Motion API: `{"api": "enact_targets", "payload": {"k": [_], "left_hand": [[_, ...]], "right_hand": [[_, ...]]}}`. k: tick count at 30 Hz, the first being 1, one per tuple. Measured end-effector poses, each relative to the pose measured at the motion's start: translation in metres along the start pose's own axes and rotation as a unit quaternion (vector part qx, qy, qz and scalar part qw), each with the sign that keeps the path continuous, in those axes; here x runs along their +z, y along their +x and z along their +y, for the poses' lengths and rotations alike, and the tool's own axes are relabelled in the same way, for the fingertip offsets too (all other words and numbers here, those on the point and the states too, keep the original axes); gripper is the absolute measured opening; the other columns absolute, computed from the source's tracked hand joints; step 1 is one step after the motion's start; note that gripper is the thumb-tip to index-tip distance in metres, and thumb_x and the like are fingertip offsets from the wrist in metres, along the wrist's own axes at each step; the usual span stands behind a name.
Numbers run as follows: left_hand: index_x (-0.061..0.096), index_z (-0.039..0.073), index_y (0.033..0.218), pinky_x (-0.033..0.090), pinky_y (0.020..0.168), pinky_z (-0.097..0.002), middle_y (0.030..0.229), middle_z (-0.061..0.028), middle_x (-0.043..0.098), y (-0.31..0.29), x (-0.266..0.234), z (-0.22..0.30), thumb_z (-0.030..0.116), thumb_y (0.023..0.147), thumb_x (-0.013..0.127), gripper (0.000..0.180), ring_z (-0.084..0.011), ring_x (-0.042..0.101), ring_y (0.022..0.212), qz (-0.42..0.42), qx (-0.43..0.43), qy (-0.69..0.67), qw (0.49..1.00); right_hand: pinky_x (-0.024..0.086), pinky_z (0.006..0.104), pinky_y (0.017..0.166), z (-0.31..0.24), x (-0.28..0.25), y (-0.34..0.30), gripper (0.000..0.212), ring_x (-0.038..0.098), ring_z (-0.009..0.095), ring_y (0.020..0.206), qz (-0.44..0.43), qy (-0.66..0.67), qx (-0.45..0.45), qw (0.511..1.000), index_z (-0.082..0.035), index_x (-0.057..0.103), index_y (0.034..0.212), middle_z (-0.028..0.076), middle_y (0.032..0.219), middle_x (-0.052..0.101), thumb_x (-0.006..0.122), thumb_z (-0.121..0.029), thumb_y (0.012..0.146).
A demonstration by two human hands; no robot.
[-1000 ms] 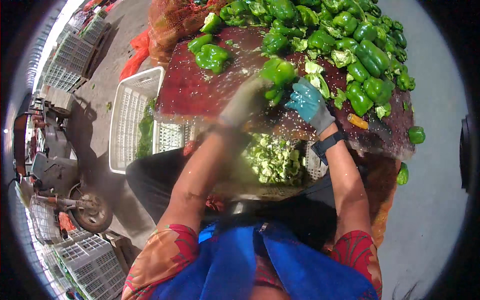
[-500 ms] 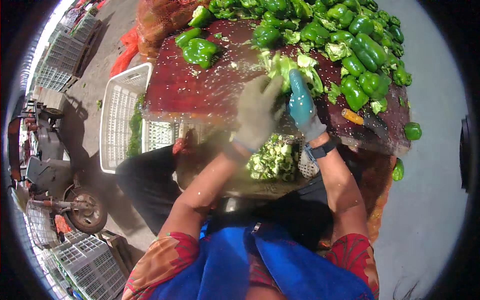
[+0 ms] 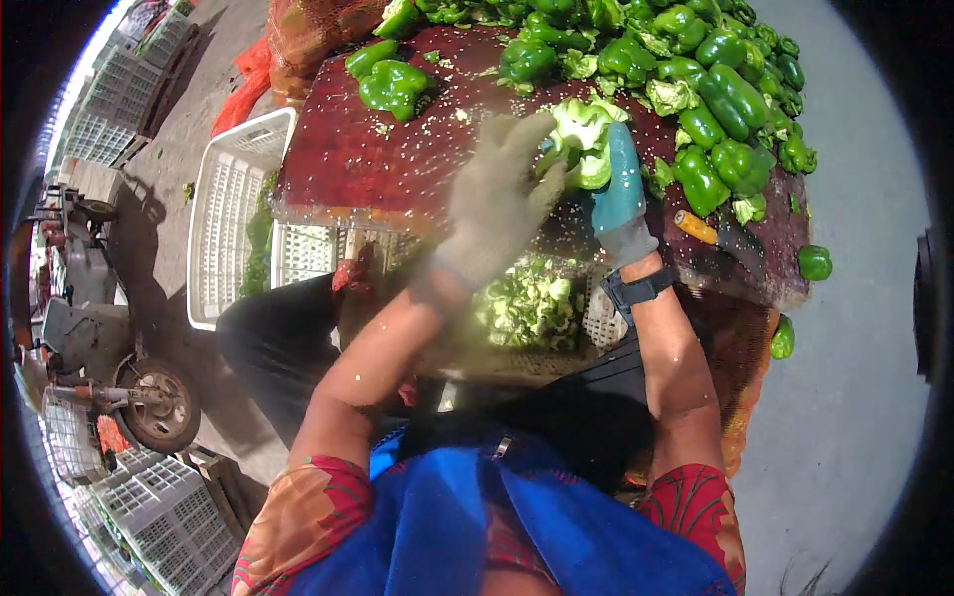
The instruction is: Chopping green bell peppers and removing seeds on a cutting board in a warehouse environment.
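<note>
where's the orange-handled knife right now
In the head view, the orange-handled knife lies on the dark red table, right of the right hand, below the green peppers.

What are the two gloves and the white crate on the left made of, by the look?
Left glove: grey knitted fabric, matte and dusty, looks like cotton.
Right glove: teal, smoother with a slight sheen, probably rubber-coated.
White crate: rigid moulded plastic, judging by its open lattice walls.

Glossy peppers, matt gloves

Waxy green peppers (image 3: 733, 94) shine on a rough, seed-flecked dark red board (image 3: 378, 159); grey knit glove (image 3: 494, 204), rubbery teal glove (image 3: 621, 194), white plastic lattice crate (image 3: 229, 214).
</note>
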State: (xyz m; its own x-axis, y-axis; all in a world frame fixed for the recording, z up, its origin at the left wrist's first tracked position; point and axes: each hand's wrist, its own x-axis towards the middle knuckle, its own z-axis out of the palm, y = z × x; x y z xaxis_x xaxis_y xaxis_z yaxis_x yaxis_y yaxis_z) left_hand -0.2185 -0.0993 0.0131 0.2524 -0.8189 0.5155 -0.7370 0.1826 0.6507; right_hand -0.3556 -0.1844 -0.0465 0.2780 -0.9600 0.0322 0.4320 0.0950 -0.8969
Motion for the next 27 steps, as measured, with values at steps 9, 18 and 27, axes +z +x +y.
{"api": "enact_targets", "payload": {"k": [9, 18, 27], "left_hand": [[0.054, 0.014, 0.109, 0.056, 0.058, -0.0391, 0.099, -0.0100, 0.058, 0.029, 0.006, -0.003, 0.024, 0.080, 0.071, 0.035, -0.0293, 0.067, 0.077, -0.171, 0.020, 0.238, 0.956], [0.060, 0.001, 0.111, 0.046, 0.054, -0.0268, 0.073, -0.0013, 0.058, 0.042, -0.007, -0.009, 0.020, 0.093, 0.058, 0.027, -0.0110, 0.056, 0.062, -0.241, -0.283, -0.568, 0.735], [0.061, 0.010, 0.112, 0.054, 0.070, -0.0389, 0.107, -0.0147, 0.063, 0.013, -0.007, -0.073, 0.022, 0.089, 0.063, 0.026, -0.0318, 0.067, 0.085, -0.007, -0.048, 0.178, 0.983]], "right_hand": [[0.042, 0.0316, 0.102, -0.017, 0.017, -0.015, 0.045, 0.053, 0.015, 0.116, -0.045, -0.209, -0.082, 0.974, -0.001, 0.050, 0.136, 0.005, 0.130, 0.057, 0.044, -0.030, 0.103], [0.048, 0.0386, 0.098, 0.006, -0.010, 0.004, 0.046, 0.060, 0.022, 0.111, -0.020, 0.074, 0.050, 0.996, -0.004, 0.052, 0.132, 0.010, 0.122, 0.061, 0.043, -0.034, 0.100], [0.046, 0.0411, 0.101, -0.002, -0.007, 0.006, 0.049, 0.060, 0.026, 0.114, 0.035, 0.105, 0.037, 0.993, -0.006, 0.051, 0.134, 0.010, 0.128, 0.059, 0.048, -0.038, 0.097]]}}
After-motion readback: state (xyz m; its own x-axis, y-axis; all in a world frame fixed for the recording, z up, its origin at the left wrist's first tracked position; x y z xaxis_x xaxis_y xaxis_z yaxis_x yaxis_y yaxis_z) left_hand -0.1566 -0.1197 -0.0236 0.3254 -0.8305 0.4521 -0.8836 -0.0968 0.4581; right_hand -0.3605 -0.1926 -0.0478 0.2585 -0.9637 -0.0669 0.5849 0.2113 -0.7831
